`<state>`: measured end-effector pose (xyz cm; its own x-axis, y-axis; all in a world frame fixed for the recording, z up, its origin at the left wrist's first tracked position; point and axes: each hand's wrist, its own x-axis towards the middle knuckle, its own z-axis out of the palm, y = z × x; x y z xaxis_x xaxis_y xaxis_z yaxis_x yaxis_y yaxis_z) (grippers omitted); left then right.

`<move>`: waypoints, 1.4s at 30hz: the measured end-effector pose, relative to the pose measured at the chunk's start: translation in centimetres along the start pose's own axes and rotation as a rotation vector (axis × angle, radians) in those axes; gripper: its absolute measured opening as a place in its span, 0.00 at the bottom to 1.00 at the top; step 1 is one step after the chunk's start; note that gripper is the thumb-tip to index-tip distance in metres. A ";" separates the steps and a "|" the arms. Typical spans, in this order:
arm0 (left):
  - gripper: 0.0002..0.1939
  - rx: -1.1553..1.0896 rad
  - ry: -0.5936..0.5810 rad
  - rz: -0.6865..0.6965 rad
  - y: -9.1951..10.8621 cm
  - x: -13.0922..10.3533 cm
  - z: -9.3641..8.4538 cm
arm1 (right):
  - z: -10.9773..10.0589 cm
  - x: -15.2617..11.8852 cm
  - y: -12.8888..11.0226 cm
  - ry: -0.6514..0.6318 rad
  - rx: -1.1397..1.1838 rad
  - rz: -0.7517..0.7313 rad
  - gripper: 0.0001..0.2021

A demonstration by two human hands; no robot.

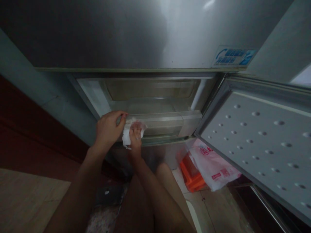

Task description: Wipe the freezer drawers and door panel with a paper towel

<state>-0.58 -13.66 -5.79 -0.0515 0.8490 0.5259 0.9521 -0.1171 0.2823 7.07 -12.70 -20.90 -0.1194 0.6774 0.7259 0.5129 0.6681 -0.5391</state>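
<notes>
A clear drawer (pixel 165 124) sits in the lower compartment of a fridge, its front facing me. My left hand (pixel 110 126) rests at the drawer's left top edge, with thumb and fingertips pressed together there. Just right of it, my right hand (pixel 136 136), with a ring on one finger, presses a white cloth or tissue (pixel 126 135) against the left part of the drawer front. Its fingertips are partly covered and blurred by the white material.
The lower fridge door (pixel 255 139) hangs open on the right. Under it are an orange container (pixel 191 174) and a pink-and-white plastic bag (pixel 213 165) on the floor. The closed upper door (pixel 145 35) spans the top. A dark red panel (pixel 36 139) stands at the left.
</notes>
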 end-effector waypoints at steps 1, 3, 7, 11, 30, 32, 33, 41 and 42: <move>0.16 -0.004 0.002 0.001 0.0 0.0 0.0 | 0.1 0.0 -0.1 -0.020 -0.001 0.004 0.33; 0.16 -0.008 0.007 0.004 0.0 0.0 0.0 | 0.2 0.0 0.2 -0.047 -0.001 -0.007 0.29; 0.16 0.008 0.013 -0.003 0.0 0.0 0.1 | 0.2 -0.4 1.8 -0.015 0.027 -0.100 0.26; 0.16 0.008 0.002 0.005 0.0 0.0 0.1 | 0.1 -1.1 3.0 -0.032 0.007 -0.174 0.23; 0.15 0.002 0.011 0.023 -0.2 0.0 0.2 | -1.5 -5.1 0.1 0.306 0.398 0.265 0.25; 0.15 0.002 0.011 0.026 -0.2 -0.1 0.2 | -1.2 -3.7 -1.3 0.372 0.504 0.420 0.24; 0.15 0.004 0.009 0.026 -0.2 -0.1 0.2 | -1.1 -3.0 -2.0 0.383 0.569 0.477 0.23; 0.15 -0.002 0.020 0.035 -0.1 -0.1 0.2 | -1.1 -0.3 -4.9 0.300 0.778 0.594 0.22; 0.15 0.003 0.021 0.033 -0.1 -0.1 0.2 | -1.2 -0.2 -5.0 0.296 0.802 0.604 0.21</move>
<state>-0.56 -13.59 -6.03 -0.0268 0.8335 0.5518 0.9544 -0.1429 0.2622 5.51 -16.51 -17.83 0.2371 0.9365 0.2583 -0.3098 0.3248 -0.8936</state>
